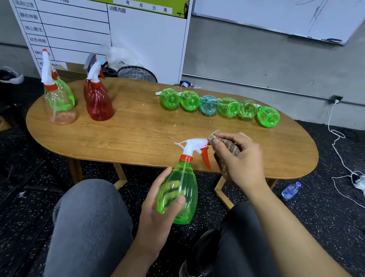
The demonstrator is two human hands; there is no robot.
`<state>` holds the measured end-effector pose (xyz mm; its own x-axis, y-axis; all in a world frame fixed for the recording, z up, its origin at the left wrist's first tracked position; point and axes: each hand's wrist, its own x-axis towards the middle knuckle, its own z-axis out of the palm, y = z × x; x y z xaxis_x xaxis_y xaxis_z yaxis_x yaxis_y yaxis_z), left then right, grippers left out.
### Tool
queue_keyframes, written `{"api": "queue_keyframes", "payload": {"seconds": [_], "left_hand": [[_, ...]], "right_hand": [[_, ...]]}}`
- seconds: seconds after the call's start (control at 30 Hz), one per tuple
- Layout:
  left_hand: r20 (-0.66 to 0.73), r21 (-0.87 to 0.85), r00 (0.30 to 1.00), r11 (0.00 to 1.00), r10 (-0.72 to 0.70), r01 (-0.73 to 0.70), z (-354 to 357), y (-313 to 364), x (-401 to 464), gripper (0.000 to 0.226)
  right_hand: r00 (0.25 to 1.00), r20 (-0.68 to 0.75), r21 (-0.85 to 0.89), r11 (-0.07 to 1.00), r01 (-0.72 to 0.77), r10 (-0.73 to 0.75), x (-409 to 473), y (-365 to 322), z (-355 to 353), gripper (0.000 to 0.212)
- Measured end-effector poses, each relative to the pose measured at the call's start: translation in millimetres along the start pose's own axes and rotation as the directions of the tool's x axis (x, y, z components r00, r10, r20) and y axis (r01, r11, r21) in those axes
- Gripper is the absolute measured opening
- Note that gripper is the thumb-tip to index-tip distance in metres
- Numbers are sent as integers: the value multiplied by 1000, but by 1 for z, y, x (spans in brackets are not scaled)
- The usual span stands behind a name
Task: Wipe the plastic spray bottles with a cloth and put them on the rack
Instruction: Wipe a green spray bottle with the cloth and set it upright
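My left hand (162, 204) grips the belly of a green spray bottle (178, 194), fingers and thumb wrapped round it, holding it upright over my knees, just off the near edge of the table (134, 139). My right hand (238, 157) has the brown cloth (226, 149) bunched in curled fingers and presses it against the nozzle tip of the white spray head (193, 144). So I judge I'm mid-wipe on this bottle, working on the head. Next I'd likely pass the cloth down the trigger and body, turning the bottle in my left hand, then set it away.

Toward the far right edge lies a row of bottles (219, 107) on their sides, bases toward me. At the left end stand a clear and green pair (60, 99) and red bottles (98, 103). I can't make out a rack.
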<state>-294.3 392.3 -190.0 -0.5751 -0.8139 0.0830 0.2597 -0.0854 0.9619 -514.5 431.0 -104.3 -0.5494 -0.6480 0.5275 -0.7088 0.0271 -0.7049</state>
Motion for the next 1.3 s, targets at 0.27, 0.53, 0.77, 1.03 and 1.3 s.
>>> {"api": "queue_keyframes", "payload": {"seconds": [0.27, 0.53, 0.77, 1.03, 1.3], "left_hand": [[13, 1, 1000, 1000, -7, 7, -1, 1, -1, 67], [6, 7, 1000, 1000, -12, 12, -1, 0, -1, 67], [20, 28, 1000, 1000, -14, 13, -1, 1, -1, 68], [29, 18, 1000, 1000, 3, -4, 0, 1, -2, 69], [-76, -25, 997, 1000, -17, 16, 0, 0, 4, 63]], "right_hand": [[1000, 7, 14, 1000, -22, 22, 2, -3, -4, 17], [999, -24, -13, 1000, -28, 28, 4, -5, -2, 17], [1000, -23, -53, 999, -13, 12, 4, -7, 2, 15], [1000, 25, -47, 999, 13, -12, 3, -11, 2, 15], [995, 100, 81, 997, -9, 0, -13, -24, 0, 17]]}}
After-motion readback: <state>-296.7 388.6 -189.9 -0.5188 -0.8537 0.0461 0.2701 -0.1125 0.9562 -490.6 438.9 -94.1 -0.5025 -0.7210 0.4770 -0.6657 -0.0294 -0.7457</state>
